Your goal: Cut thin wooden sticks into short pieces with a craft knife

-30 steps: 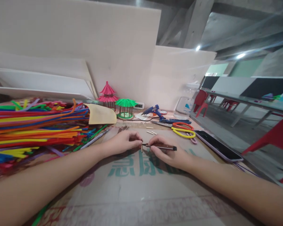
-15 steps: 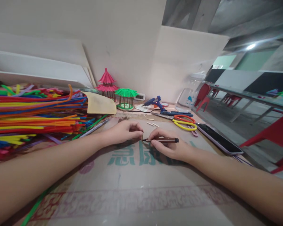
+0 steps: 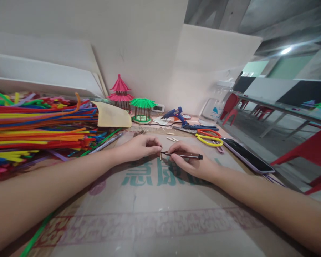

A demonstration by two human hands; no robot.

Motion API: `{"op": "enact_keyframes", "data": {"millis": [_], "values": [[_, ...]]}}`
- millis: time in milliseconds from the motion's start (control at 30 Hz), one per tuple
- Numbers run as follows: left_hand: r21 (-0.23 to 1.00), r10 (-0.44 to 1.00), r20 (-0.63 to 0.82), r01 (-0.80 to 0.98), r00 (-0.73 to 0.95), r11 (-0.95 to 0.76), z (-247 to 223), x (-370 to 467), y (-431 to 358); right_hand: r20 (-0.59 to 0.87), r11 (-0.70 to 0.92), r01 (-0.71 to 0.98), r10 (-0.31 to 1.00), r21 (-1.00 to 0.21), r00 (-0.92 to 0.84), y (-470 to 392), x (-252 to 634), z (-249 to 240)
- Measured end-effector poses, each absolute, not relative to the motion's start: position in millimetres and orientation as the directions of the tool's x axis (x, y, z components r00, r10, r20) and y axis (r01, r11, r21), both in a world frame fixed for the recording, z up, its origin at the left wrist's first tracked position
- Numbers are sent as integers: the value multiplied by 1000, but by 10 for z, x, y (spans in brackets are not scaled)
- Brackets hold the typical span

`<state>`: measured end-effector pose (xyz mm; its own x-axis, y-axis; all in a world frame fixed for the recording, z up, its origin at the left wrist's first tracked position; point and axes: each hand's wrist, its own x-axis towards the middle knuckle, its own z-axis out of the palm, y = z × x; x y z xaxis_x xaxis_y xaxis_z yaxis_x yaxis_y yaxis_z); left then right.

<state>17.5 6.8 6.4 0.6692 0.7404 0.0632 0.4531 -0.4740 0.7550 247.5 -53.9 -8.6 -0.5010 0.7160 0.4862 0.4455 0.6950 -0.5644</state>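
Between thumb and fingers, my left hand [image 3: 143,147] pinches a short thin stick [image 3: 161,155], which points down toward the covered table. My right hand [image 3: 188,159] grips a dark brown marker [image 3: 186,155], its tip touching or almost touching the stick. Behind the hands lie several short pale sticks [image 3: 170,138]. Further back stand a small green-roofed pavilion [image 3: 142,110] and a pink-roofed tower [image 3: 120,93].
Colourful pipe cleaners [image 3: 40,121] are heaped at the left. A blue glue gun [image 3: 176,114], scissors [image 3: 208,137], a phone [image 3: 246,155] and a clear plastic jug [image 3: 212,107] line the back and right. Red chairs [image 3: 307,151] stand beyond the table.
The marker tip has moved slightly up along the stick, toward my left fingertips. The whole view has shifted a little.
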Motion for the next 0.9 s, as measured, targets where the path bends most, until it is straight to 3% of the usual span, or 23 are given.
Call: {"op": "enact_keyframes", "data": {"millis": [533, 900], "values": [[768, 708, 18, 444, 706, -462, 93, 165, 61, 486, 691, 457, 721, -561, -494, -541, 2481, -80], [766, 720, 61, 429, 692, -478, -10, 172, 104, 498, 698, 497, 716, -516, -489, -543, 2465, -61]]}}
